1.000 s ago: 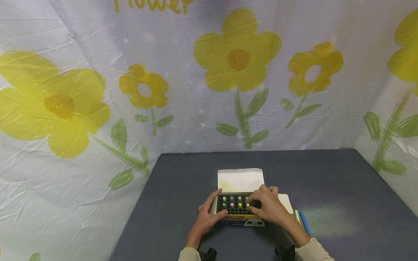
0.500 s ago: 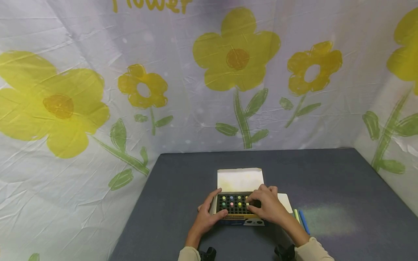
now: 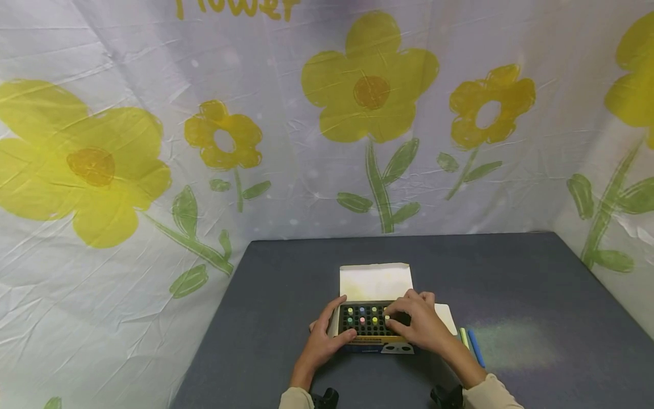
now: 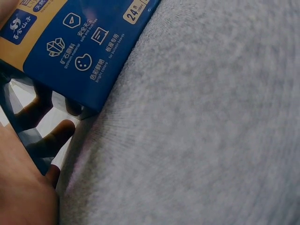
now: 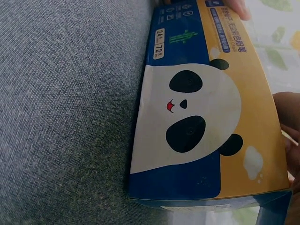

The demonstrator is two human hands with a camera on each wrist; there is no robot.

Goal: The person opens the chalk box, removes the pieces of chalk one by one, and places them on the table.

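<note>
Near 5 o'clock in the head view, an open chalk box sits on the dark table. Its lid stands out at 12 o'clock of the box, and a white flap at 3 o'clock. Inside, a black holder full of holes carries two rows of chalk ends – green, blue, pink, yellow.

The hands are apart, both at the box. The left hand, on the 9 o'clock side, grips that end, thumb over the front edge. The right hand, at 3 o'clock, pinches a pale chalk stick at the holder; how deep the stick sits I cannot tell.

A yellow-green stick and a blue stick lie side by side, between 3 and 4 o'clock of the box. A panda face decorates the box front. Beyond the table – at 12 o'clock – hangs a flower-printed cloth.
</note>
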